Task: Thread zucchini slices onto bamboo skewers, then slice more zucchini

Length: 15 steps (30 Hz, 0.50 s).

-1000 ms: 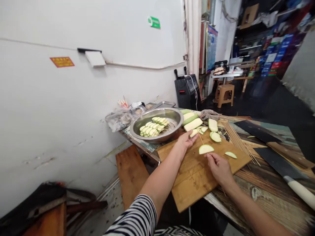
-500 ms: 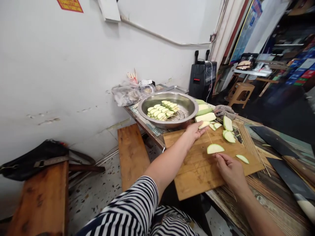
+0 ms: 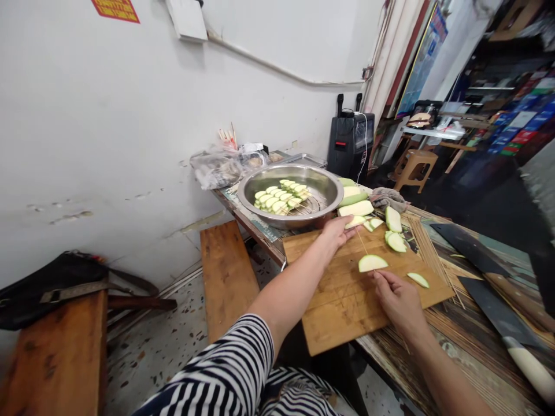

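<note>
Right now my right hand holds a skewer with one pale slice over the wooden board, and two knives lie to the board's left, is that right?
No: the white-handled knife and the wooden-handled knife lie to the right of the wooden board, as the head view shows. The rest is right: your right hand holds a skewer with one pale slice.

The slice (image 3: 373, 263) is green-edged cream, the board (image 3: 336, 315) tan, the sleeve (image 3: 236, 355) striped black-and-white.
</note>
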Each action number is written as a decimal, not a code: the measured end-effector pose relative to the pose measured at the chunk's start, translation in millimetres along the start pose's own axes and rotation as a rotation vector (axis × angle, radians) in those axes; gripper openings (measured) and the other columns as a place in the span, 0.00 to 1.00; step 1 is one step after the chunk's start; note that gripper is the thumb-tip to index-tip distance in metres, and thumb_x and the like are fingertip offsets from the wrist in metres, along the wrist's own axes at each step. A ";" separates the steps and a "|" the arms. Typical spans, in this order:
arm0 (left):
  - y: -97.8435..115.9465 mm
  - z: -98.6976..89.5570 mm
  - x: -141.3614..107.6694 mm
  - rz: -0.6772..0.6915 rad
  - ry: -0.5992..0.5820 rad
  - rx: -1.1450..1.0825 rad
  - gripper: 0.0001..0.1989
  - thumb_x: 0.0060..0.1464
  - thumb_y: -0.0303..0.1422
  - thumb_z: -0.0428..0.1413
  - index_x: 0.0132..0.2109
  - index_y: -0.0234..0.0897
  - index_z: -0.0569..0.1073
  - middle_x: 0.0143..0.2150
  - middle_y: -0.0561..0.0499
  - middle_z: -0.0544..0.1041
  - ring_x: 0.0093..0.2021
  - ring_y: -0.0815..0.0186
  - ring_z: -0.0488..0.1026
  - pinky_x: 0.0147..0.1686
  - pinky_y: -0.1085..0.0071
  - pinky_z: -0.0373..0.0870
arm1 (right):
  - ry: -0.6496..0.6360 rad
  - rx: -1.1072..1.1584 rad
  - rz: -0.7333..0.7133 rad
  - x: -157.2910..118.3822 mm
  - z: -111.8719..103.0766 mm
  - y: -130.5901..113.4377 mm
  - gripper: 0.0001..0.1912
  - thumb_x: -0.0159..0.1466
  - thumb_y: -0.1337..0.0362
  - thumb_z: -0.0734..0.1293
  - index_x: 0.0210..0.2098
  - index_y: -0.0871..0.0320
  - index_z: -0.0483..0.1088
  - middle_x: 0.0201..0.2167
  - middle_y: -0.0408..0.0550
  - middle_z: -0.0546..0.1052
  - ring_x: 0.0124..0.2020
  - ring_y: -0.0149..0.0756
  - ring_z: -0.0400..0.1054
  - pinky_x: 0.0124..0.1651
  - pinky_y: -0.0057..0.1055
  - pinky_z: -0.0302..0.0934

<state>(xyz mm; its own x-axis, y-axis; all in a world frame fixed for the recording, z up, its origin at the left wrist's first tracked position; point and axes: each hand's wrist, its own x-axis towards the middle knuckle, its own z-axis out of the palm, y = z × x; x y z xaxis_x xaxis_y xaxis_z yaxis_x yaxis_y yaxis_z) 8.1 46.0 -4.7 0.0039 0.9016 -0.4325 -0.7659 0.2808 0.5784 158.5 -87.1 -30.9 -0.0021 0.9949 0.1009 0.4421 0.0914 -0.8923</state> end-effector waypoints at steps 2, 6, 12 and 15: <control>0.1 0.1 -1.1 0.008 -0.006 0.013 0.02 0.52 0.20 0.54 0.35 0.28 0.71 0.31 0.45 0.77 0.29 0.66 0.76 0.32 0.69 0.77 | 0.006 -0.004 -0.004 0.2 0.2 -0.5 0.24 0.56 0.48 0.61 0.36 0.63 0.74 0.20 0.46 0.71 0.19 0.32 0.58 0.23 0.28 0.51; 0.6 1.1 -4.4 0.023 -0.010 0.036 0.03 0.52 0.20 0.55 0.35 0.28 0.71 0.33 0.45 0.77 0.31 0.66 0.76 0.34 0.69 0.76 | 0.011 -0.010 -0.031 0.0 0.6 -3.2 0.21 0.56 0.50 0.61 0.34 0.63 0.74 0.20 0.46 0.71 0.21 0.33 0.60 0.26 0.29 0.54; -1.2 2.9 -7.7 0.023 -0.030 0.083 0.01 0.51 0.20 0.56 0.32 0.27 0.72 0.33 0.42 0.77 0.34 0.63 0.77 0.37 0.66 0.76 | -0.025 0.041 0.015 -0.6 1.6 0.0 0.21 0.58 0.50 0.60 0.35 0.62 0.72 0.13 0.37 0.58 0.16 0.28 0.49 0.19 0.26 0.44; -3.1 3.5 -8.2 0.032 -0.031 0.094 0.02 0.50 0.20 0.57 0.31 0.28 0.73 0.33 0.43 0.78 0.36 0.63 0.77 0.39 0.65 0.75 | -0.046 0.113 0.044 0.7 2.5 3.3 0.21 0.58 0.50 0.61 0.35 0.62 0.70 0.13 0.36 0.57 0.15 0.26 0.47 0.18 0.25 0.40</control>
<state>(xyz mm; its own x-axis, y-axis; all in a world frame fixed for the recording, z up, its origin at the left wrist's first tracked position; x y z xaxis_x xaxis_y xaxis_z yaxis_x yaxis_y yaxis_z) 12.7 38.9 -0.6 0.0011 0.9199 -0.3922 -0.7022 0.2799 0.6547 157.8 -86.0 -34.8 -0.0273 0.9987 0.0425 0.3390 0.0492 -0.9395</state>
